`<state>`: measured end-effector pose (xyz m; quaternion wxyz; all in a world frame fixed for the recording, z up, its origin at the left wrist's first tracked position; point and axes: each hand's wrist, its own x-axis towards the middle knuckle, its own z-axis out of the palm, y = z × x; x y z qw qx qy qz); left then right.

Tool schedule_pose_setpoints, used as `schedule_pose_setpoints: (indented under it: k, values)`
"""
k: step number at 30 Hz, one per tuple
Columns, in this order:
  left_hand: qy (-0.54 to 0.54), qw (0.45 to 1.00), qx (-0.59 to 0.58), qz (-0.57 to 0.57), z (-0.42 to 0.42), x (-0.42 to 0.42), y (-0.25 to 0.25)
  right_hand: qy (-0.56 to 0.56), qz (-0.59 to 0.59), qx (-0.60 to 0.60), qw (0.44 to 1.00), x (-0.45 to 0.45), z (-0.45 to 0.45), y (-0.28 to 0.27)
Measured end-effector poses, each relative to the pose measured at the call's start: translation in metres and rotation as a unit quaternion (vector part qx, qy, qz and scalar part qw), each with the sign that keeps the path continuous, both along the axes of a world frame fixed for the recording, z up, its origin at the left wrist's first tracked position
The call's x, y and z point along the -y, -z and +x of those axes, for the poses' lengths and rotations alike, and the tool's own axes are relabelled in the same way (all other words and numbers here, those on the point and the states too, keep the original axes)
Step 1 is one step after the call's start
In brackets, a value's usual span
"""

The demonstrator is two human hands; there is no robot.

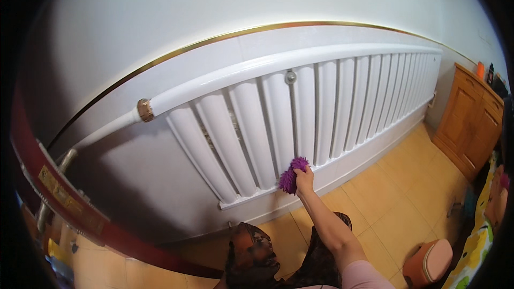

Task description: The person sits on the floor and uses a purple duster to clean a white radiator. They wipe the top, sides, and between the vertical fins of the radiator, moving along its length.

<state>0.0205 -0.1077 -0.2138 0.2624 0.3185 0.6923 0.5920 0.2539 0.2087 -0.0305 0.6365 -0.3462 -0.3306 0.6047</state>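
Note:
My right hand (304, 178) grips a purple chenille cleaning cloth or duster (290, 180). The purple strands touch the lower part of a long white column radiator (245, 128), near its bottom rail. A round metal fitting (290, 77) sits between two columns near the top rail. At the radiator's upper left end, a worn brown pipe joint (145, 110) meets a white pipe (108, 128). Greyish debris or rough wall shows in the gaps between the leftmost columns. My left hand is out of view. My knees in dark patterned trousers (253, 249) are bent below the radiator.
A dark red curved edge (108, 228) crosses the lower left, near a metal tube (67, 160). On the tiled floor (385, 192) stands an orange container with a pink top (427, 263). A wooden cabinet (466, 116) and a yellow patterned cloth (470, 245) lie to the right.

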Motion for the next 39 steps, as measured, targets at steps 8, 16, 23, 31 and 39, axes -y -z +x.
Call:
schedule_pose_setpoints:
  k: [8, 16, 23, 31, 39]
  values:
    - [0.004, 0.999, -0.019, -0.026, -0.016, 0.0, -0.001, 0.014, 0.227, 0.073, 0.971, 0.021, 0.001, -0.059]
    - [0.027, 0.999, -0.035, -0.02, -0.018, -0.009, -0.021, 0.049, 0.007, 0.129, 0.99, 0.002, -0.012, 0.021]
    - [0.006, 0.999, -0.024, -0.034, -0.009, 0.038, 0.0, -0.13, 0.094, -0.016, 0.987, 0.046, -0.004, -0.042]
    - [-0.004, 0.999, -0.028, -0.036, 0.002, 0.051, -0.001, -0.164, 0.045, 0.051, 0.984, 0.035, -0.004, -0.018]
    - [-0.019, 0.999, -0.031, -0.035, -0.001, 0.064, 0.004, -0.214, 0.067, -0.065, 0.972, 0.049, -0.011, -0.05]
